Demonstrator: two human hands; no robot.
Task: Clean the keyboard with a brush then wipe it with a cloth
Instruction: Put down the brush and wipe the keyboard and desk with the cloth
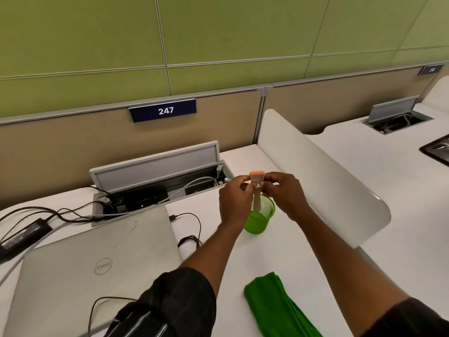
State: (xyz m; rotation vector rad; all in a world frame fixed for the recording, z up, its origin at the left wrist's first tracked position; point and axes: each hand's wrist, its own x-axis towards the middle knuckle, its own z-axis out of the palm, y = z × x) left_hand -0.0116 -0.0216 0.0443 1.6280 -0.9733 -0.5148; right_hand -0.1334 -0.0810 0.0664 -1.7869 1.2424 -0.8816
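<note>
A small brush [256,190] with orange bristles and a pale handle stands upright, bristles up, over a green mesh cup [261,216]. My left hand [234,200] pinches it near the ferrule from the left, and my right hand [284,194] pinches it from the right. A closed silver laptop [92,263] lies at the left of the white desk; its keyboard is hidden under the lid. A folded green cloth [274,305] lies near the desk's front edge, right of the laptop.
An open cable tray [158,188] with plugs and wires sits behind the laptop. A black power adapter [24,233] and cords lie at the far left. A white divider panel [323,181] stands just right of the cup.
</note>
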